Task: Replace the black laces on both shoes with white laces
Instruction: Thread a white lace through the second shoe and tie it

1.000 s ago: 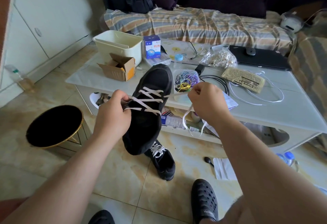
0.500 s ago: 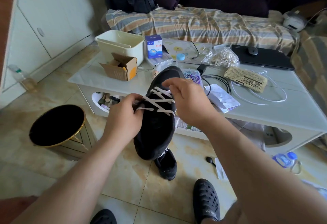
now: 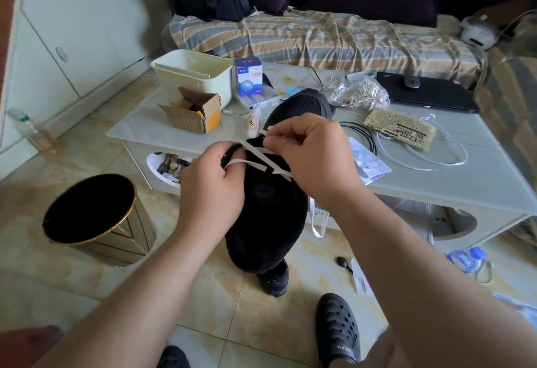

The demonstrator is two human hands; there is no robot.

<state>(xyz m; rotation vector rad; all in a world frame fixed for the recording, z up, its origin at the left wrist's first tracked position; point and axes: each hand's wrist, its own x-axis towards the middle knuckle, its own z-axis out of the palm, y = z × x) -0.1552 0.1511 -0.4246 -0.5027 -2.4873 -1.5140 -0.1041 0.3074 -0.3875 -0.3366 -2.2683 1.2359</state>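
I hold a black shoe (image 3: pixel 268 216) up in front of me, toe pointing away, with a white lace (image 3: pixel 255 161) crossing over its tongue. My left hand (image 3: pixel 210 184) grips the shoe's left edge, with a lace loop at its fingers. My right hand (image 3: pixel 313 155) pinches the lace at the upper eyelets. A loose lace end (image 3: pixel 318 222) hangs below the right wrist. The second black shoe (image 3: pixel 274 280) stands on the floor behind the held one, mostly hidden.
A low white table (image 3: pixel 479 181) ahead carries a cardboard box (image 3: pixel 194 112), a cream tub (image 3: pixel 193 72), cables and a laptop (image 3: pixel 430 91). A black bin (image 3: pixel 96 216) with a gold rim stands on the floor at left. My feet wear black clogs (image 3: pixel 337 330).
My right hand came in from the right with the pulled lace end and now pinches the lace on the shoe. The shoe was raised and brought closer to the middle.
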